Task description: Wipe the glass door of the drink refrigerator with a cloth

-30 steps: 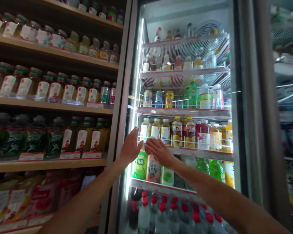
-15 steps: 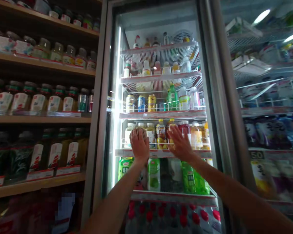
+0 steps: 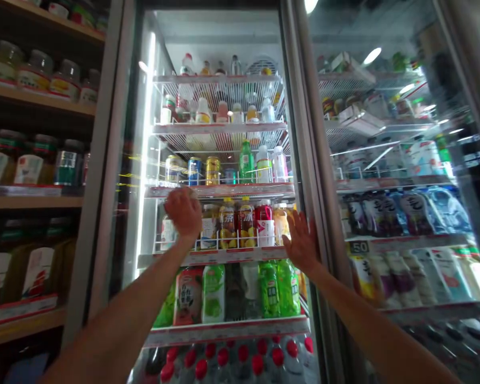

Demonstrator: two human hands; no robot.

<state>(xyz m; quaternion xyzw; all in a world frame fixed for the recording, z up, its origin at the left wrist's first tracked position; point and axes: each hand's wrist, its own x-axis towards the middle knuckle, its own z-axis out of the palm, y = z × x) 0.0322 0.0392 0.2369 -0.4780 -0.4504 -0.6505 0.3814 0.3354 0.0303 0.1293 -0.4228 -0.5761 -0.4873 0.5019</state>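
My left hand [image 3: 183, 213] is raised in front of the glass door [image 3: 220, 32] of a lit drinks cooler. Its fingers are curled, and a small pale, crumpled-looking bit shows at their edge; I cannot make out what it is. My right hand [image 3: 302, 242] has its fingers spread, palm toward the glass, close to the door's right metal frame [image 3: 312, 160]. Whether either palm touches the glass is not clear. Behind the hands stand tea bottles with yellow caps [image 3: 228, 224], a dark red bottle [image 3: 264, 221] and an orange drink bottle [image 3: 281, 224].
Wooden shelves with jars [image 3: 36, 72] stand at the left. Inside the cooler are cans [image 3: 213, 170], green bottles [image 3: 270, 290] and red-capped bottles [image 3: 223, 357] at the bottom. A second glass-fronted cooler with pouches [image 3: 384, 213] is on the right.
The view has shifted right, so the cooler sits further left. My left hand has moved up and left over the glass; my right hand has moved right, to the door frame.
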